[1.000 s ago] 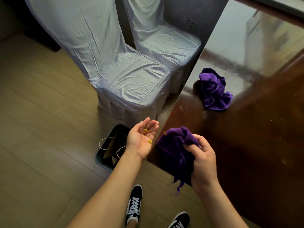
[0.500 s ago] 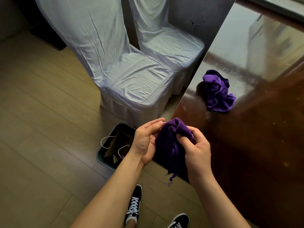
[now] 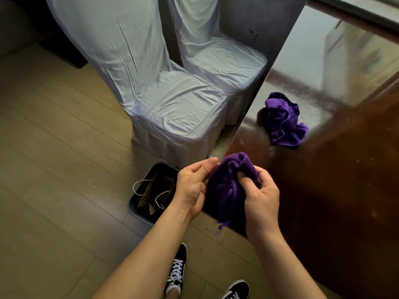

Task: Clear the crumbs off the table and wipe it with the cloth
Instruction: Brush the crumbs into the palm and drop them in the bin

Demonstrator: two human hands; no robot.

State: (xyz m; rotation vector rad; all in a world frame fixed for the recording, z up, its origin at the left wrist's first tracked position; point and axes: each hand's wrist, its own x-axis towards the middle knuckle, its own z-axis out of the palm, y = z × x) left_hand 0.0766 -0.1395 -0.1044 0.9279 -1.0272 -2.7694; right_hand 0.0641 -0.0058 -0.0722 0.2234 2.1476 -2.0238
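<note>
A purple cloth (image 3: 228, 186) hangs bunched at the near left corner of the glossy dark brown table (image 3: 345, 169). My right hand (image 3: 261, 199) grips it from the right, thumb pressed into its folds. My left hand (image 3: 192, 186) is curled against the cloth's left side, fingertips pinched together near its top. A yellow crumb (image 3: 206, 181) peeks out between that palm and the cloth. A second purple cloth (image 3: 282, 119) lies crumpled on the table farther back.
A dark bin (image 3: 133, 203) holding a paper bag (image 3: 157, 188) with cord handles stands on the wooden floor just left of my hands. Two chairs in pale covers (image 3: 172, 100) (image 3: 224, 59) stand along the table's left edge. My shoes (image 3: 177, 268) are below.
My left hand, open and flat with yellow crumbs on the palm a second ago, has curled shut and moved right against the cloth. My right hand lifted the cloth slightly.
</note>
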